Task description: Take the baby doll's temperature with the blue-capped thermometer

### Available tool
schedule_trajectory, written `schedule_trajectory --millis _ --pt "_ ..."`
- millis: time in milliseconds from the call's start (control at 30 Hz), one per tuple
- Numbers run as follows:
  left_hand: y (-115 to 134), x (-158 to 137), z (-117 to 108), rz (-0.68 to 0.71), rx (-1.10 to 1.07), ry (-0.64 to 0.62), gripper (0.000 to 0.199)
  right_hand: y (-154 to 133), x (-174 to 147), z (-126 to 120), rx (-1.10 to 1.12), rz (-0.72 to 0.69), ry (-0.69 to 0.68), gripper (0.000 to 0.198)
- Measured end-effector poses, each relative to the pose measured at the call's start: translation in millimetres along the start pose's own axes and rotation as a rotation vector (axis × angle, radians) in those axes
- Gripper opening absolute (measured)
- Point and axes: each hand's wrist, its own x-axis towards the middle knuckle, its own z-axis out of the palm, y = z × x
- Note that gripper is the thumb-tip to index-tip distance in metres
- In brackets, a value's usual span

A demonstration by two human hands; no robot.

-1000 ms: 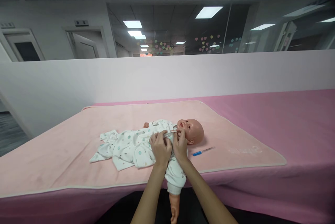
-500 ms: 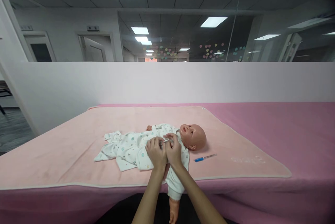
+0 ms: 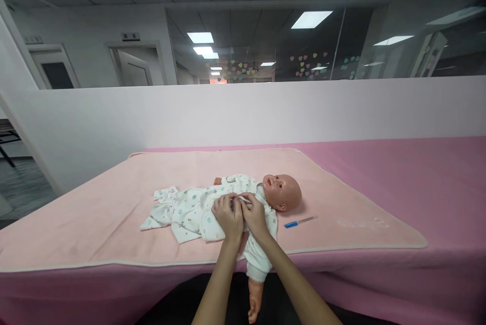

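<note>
A baby doll [image 3: 283,192] lies on its back with its head to the right, dressed in a white printed baby outfit [image 3: 193,206]. On its chest, my left hand [image 3: 229,212] and my right hand [image 3: 253,213] are side by side, fingers bent and pinching the front of the garment. Whatever fastening may be between the fingertips is hidden. The doll's near arm [image 3: 255,297] hangs over the table's front edge, its sleeve between my forearms. A thermometer with a blue end [image 3: 298,222] rests beside the doll's head.
Under the doll a peach blanket [image 3: 94,208] with a pale border is spread over a pink-covered table [image 3: 436,183]. A low white partition [image 3: 266,112] with glass above stands behind. To the left, a doorway side shows the floor [image 3: 26,173].
The camera view has shifted and tilted slightly. My fingertips have drawn closer together on the garment's front, while the doll and the thermometer stay in place.
</note>
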Motion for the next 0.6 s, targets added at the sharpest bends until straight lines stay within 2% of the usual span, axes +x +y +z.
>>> schedule_trajectory --millis 300,600 --pt "-1.0 0.1 1.9 -0.030 -0.045 0.058 0.007 6.5 -1.6 1.2 -0.149 -0.038 0.019 0.016" --pt "0.6 -0.2 -0.3 0.019 -0.009 0.014 0.007 4.3 -1.3 1.4 -0.233 -0.055 0.063 0.014"
